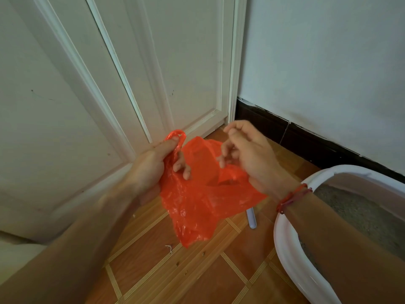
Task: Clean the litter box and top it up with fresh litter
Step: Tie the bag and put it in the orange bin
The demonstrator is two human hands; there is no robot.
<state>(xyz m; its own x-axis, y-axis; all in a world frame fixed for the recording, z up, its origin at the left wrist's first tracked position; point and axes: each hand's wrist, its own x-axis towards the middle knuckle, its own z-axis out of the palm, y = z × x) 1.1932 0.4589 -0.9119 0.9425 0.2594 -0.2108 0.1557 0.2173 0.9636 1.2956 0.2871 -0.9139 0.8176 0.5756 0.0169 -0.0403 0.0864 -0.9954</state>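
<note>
Where the white panelled door (65, 106) fills the left side, its foot meets a floor (208, 279) of orange-brown tiles banded with pale striped lines and dotted with crumbs. The left hand (151, 165) pinches a loop handle of a red plastic bag (197, 200), which hangs crumpled between both hands above the tiles. The right hand (247, 154), a red string (291, 197) round its wrist, curls its fingers at the bag's other edge; whether it grips the film cannot be told. A small pale tube (251, 218) lies below. Far right, under the forearm, stands the white-rimmed litter box (285, 249) holding grey litter (350, 207), near a dark skirting board (306, 137) and pale wall (328, 62).
</note>
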